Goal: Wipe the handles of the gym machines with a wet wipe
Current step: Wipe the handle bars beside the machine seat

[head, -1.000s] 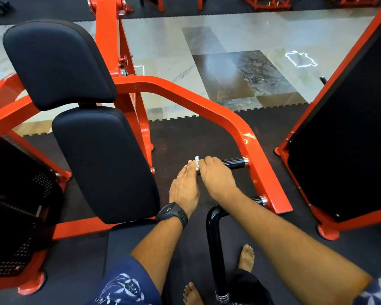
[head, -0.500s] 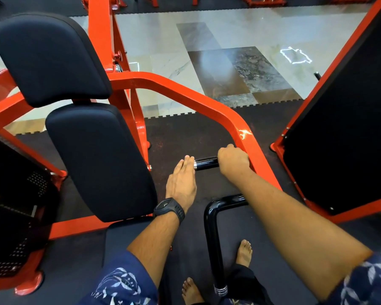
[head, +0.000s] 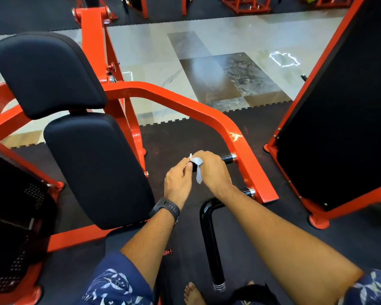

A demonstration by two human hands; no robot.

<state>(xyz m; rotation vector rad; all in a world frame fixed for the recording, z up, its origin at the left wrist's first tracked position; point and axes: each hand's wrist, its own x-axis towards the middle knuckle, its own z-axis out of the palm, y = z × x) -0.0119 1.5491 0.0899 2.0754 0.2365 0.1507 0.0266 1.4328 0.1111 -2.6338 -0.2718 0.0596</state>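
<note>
1. My right hand (head: 210,171) is curling over the upper handle (head: 226,158), a short black grip jutting sideways from the orange lever arm (head: 185,103); the fingers are wrapping down over the bar.
2. The wet wipe (head: 197,166) is sitting at the free end of that handle, pressed under my right hand's thumb side, with a pale strip hanging down between my two hands.
3. My left hand (head: 178,180) is meeting the same end of the handle, fingers loosely bent and their tips touching the wipe's upper corner; I cannot tell whether they are pinching it or only resting there.
4. A dark wristwatch (head: 165,209) is sitting on my left wrist.
5. The lower handle (head: 207,230), a bent glossy black bar, is passing beneath my right forearm, untouched by either hand.
6. Two black back pads (head: 97,170), one above the other, are standing to the left of my hands.
7. A large black panel (head: 339,106) in an orange frame is leaning at the right.
8. Dark rubber flooring (head: 174,137) is lying beneath the machine.
</note>
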